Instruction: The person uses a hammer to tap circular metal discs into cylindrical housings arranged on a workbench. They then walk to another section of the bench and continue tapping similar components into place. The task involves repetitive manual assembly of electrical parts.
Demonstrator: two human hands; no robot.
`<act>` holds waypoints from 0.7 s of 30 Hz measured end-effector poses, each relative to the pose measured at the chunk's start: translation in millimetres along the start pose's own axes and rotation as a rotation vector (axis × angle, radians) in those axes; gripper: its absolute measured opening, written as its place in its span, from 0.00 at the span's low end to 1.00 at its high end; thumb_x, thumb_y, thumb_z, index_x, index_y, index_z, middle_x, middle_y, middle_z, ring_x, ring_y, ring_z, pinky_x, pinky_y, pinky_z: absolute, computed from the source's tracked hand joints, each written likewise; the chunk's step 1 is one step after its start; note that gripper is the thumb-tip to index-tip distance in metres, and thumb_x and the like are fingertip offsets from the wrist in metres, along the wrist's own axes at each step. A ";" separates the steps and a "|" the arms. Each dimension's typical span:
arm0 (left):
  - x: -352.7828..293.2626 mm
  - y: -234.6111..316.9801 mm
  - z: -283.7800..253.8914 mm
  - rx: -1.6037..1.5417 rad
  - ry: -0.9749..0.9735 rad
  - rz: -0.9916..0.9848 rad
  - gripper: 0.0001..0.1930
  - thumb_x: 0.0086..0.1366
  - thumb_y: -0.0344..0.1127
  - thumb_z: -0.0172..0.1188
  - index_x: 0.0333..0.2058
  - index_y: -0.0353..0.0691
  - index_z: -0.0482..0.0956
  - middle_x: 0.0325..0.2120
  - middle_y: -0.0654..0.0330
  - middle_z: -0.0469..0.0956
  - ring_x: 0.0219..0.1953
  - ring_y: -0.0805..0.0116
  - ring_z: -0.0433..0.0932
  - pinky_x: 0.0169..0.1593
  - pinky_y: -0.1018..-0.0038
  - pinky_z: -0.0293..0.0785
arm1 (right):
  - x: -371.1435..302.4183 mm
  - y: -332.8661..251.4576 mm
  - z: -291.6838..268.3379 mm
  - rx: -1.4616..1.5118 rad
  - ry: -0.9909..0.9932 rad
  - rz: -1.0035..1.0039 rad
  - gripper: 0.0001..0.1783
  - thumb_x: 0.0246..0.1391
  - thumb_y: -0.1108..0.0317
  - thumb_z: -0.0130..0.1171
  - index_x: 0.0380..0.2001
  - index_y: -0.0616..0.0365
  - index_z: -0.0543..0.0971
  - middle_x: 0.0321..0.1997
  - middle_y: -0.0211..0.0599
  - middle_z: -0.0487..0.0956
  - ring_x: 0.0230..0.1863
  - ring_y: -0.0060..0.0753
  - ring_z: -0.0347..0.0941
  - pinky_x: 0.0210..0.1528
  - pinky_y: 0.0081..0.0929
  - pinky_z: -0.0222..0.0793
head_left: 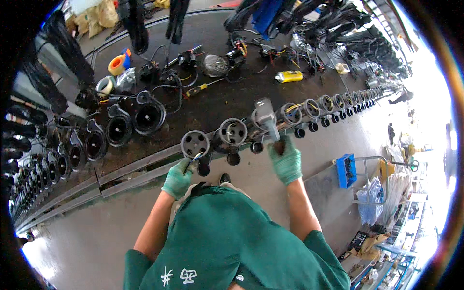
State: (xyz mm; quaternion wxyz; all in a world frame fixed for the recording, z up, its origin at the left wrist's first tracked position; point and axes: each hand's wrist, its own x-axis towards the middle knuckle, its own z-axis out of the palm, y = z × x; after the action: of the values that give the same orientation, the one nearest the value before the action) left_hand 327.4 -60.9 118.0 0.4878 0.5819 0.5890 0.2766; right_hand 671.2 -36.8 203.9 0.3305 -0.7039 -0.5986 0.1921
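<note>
My right hand [285,162], in a green knitted glove, is closed around the grip of a hammer [266,115]. The hammer's pale head is smeared by motion and hides part of a round housing behind it. My left hand [178,180], gloved alike, is closed beside the lower side of a round dark housing [195,143] with holes in its face. A few thin wires [198,155] show near its fingertips; what the fingers grip is too small to make out. Between the hands stands another round housing [233,131] with a short black tube [233,159] below it.
A row of similar housings [327,103] runs along the bench edge to the right; black round parts [150,118] line the left. On the dark bench [212,104] lie a yellow-handled screwdriver [196,90], a yellow bottle [289,76] and orange tape [116,65]. Black cable bundles hang behind. A trolley carries a blue crate [346,171].
</note>
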 end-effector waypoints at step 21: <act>28.6 -58.0 84.9 -0.740 0.369 -0.024 0.53 0.52 0.24 0.77 0.70 0.42 0.51 0.62 0.55 0.70 0.61 0.64 0.73 0.65 0.66 0.72 | 57.9 154.1 -62.6 0.922 0.138 0.224 0.17 0.62 0.70 0.58 0.55 0.56 0.80 0.51 0.48 0.84 0.48 0.46 0.83 0.48 0.39 0.78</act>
State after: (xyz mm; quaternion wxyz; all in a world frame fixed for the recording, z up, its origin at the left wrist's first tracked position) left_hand 383.8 -63.9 27.4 0.5534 0.3011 0.5341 0.5637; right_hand 835.4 -5.3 148.3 0.6246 -0.5553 -0.3479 0.4248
